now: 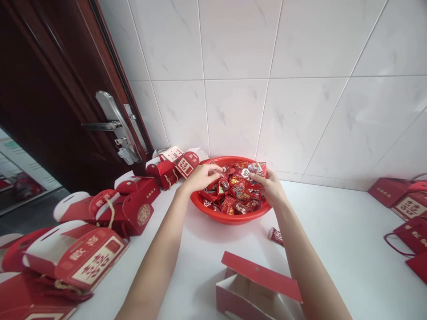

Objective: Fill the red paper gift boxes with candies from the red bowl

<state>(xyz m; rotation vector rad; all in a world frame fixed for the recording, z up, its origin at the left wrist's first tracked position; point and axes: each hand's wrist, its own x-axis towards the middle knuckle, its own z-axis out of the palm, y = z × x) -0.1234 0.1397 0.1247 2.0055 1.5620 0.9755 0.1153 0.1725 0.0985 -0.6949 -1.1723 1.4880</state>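
A round red plastic basket (230,218) full of wrapped red candies (238,191) stands on the white table by the wall. My left hand (204,176) reaches over its left rim, fingers apart above the candies, with nothing seen in them. At the right side of the basket, my right hand (271,186) grips a red candy packet (255,169) between thumb and fingers. Nearer to me, between my forearms, sits an open red box (256,284) with its flap raised and its inside bare. One small wrapped candy (275,236) lies beside my right forearm.
Several red gift boxes with rope handles (96,262) crowd the left side of the white table (336,240). More red boxes (410,200) stand at the right edge. Behind are a tiled wall (240,115) and a dark door (66,89) with a metal handle.
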